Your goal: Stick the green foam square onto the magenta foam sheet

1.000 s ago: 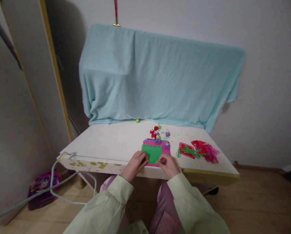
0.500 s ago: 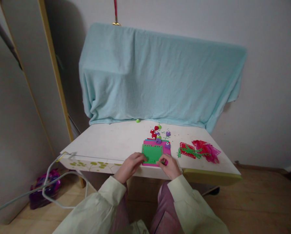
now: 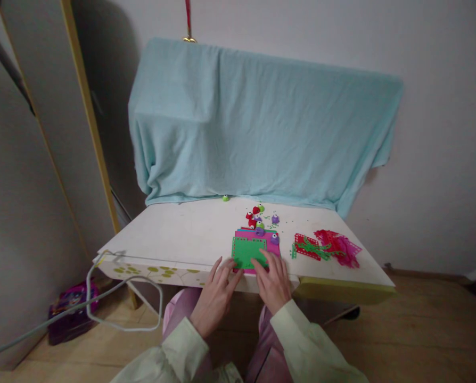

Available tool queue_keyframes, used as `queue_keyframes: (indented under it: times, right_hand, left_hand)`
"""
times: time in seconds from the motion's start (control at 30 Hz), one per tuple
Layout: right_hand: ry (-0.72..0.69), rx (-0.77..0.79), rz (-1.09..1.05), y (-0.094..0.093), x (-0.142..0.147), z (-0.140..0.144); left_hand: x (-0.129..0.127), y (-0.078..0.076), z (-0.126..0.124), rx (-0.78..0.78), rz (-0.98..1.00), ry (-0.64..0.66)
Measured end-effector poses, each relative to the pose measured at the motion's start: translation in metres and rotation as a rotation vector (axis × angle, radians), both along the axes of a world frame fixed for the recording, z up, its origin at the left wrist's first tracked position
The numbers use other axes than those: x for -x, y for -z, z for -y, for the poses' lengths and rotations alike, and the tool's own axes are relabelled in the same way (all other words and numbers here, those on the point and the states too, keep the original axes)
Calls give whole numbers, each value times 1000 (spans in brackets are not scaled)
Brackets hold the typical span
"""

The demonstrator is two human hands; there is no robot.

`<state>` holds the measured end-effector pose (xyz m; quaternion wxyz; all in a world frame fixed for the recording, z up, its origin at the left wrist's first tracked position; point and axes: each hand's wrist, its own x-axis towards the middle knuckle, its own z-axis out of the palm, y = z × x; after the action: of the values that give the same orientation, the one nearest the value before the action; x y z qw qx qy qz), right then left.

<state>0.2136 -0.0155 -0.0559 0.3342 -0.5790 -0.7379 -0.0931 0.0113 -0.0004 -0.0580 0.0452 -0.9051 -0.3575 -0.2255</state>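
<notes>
Head view: green sheet point(image 3: 246, 250) flat, long axis unclear.

on my feed i see a pale wall point(image 3: 441, 133) behind a white table point(image 3: 182, 234) whose front edge carries green leaf shapes; a light blue cloth point(image 3: 270, 133) drapes over something at the table's back, and a red cord point(image 3: 188, 18) hangs above it; to the left i get a panel point(image 3: 56, 80) with a yellowish edge, and below, a plank floor point(image 3: 413, 330) with a purple object point(image 3: 68, 316) i can't make out, all in dim, soft light
</notes>
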Motion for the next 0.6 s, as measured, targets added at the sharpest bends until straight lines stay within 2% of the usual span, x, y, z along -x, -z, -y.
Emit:
queue_keyframes:
  times: [0.1,0.23,0.43,0.6]
  right_hand:
    - [-91,-15,144,1,9,12]
    - [-123,-5,188,7,9,16]
    - [-97,-28,155,17,-19,17]
    - [-58,-22,140,24,-42,23]
  left_hand:
    - [-3,0,4,-18,6,-48]
    - [-5,3,7,-41,1,-91]
    - [-3,11,15,-39,11,-235]
    - [5,17,15,-31,40,-296]
